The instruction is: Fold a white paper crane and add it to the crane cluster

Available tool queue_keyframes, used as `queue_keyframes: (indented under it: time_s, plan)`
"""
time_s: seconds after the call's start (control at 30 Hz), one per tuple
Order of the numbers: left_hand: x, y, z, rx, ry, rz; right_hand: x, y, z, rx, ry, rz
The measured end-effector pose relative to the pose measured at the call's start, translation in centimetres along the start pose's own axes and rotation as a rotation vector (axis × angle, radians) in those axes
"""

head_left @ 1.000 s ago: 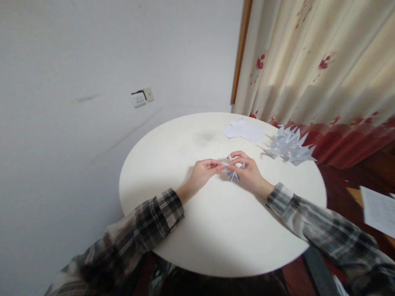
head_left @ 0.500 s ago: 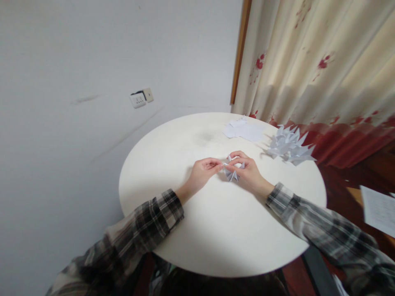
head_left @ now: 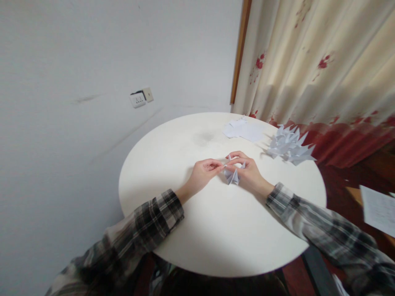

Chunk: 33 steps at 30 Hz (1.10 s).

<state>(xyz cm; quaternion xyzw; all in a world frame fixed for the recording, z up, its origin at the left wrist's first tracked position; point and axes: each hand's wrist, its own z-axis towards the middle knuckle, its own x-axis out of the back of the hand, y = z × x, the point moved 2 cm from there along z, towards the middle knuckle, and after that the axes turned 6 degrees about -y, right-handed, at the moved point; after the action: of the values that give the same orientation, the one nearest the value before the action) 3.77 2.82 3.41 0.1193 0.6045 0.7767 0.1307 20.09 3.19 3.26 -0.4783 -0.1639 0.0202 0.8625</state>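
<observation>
A folded white paper crane, its pointed flaps sticking out, is held low over the round white table. My left hand pinches a small tip on its left side between thumb and forefinger. From the right, my right hand grips the same crane, thumb and forefinger closed on it and the other fingers curved behind. The fingertips of both hands nearly meet. Part of the crane is hidden behind my right fingers.
At the table's right edge stands a heap of folded paper cranes. Flat white paper sheets lie at the back. A wall socket is at left, a curtain at right. A printed sheet lies beyond the table.
The crane has tilted slightly, and its lower flaps hang a little lower. Both hands have barely shifted and keep their hold.
</observation>
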Motion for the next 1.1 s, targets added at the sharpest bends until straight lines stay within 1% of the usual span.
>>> queue_keyframes:
  time_s: [0.5,0.7,0.93,1.0,1.1]
  plan:
    - [-0.01,-0.44,0.04,0.04,0.012,-0.028,0.08,0.18,0.04,-0.005,0.03,0.023]
    - [0.16,-0.62,0.07,0.056,0.032,-0.006,0.29,0.07,0.16,-0.014,0.062,0.027]
    - [0.32,-0.66,0.07,0.071,0.049,-0.007,0.44,0.03,0.21,-0.032,0.133,0.127]
    - [0.25,-0.62,0.07,0.079,0.037,-0.003,0.38,0.21,0.19,-0.034,0.128,0.125]
    - [0.06,-0.58,0.07,0.088,0.017,-0.015,0.17,0.42,0.11,-0.031,0.089,0.097]
